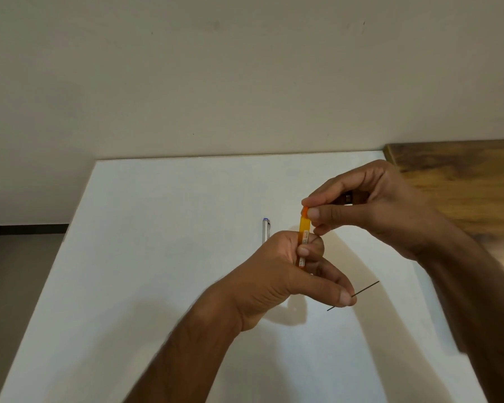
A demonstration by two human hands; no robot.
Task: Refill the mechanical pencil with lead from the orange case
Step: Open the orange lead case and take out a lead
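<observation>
The left hand [277, 274] grips the orange case [304, 231] upright between curled fingers and thumb, above the white table [157, 257]; the case is a slim translucent orange stick with a white printed label low on its side. The right hand [370, 205] pinches its darker orange cap [305, 210] between thumb and forefinger. A thin black lead [364, 290] lies just beside the left fingertips, whether touching them I cannot tell, and the silver mechanical pencil [266, 230] with a blue end lies behind the left hand.
</observation>
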